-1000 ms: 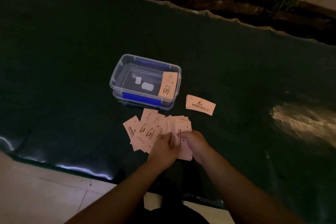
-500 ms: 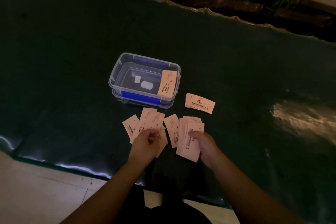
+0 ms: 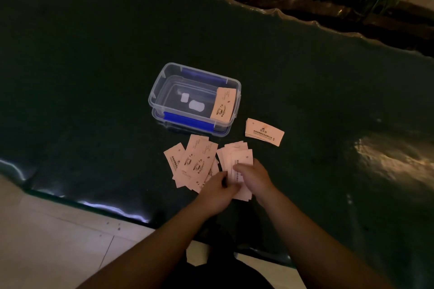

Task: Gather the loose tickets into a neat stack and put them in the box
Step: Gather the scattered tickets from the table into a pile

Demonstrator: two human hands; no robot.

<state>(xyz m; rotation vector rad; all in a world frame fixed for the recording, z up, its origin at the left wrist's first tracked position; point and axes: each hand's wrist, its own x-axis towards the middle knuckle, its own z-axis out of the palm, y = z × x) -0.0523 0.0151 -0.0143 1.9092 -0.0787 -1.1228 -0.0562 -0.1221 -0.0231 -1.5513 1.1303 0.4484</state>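
1. A gathered stack of tickets (image 3: 237,162) is clamped by the right hand (image 3: 254,177) on the worktop (image 3: 94,77), near the box (image 3: 195,98).
2. The left hand (image 3: 217,189) meets it; its finger state cannot be told.
3. The stack's near end is hidden.

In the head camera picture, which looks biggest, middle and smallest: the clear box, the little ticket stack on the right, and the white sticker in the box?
1. clear box, biggest.
2. small ticket stack lying right of the box.
3. white sticker on the box floor, smallest.
All sit about equally far away, so the order is safe.
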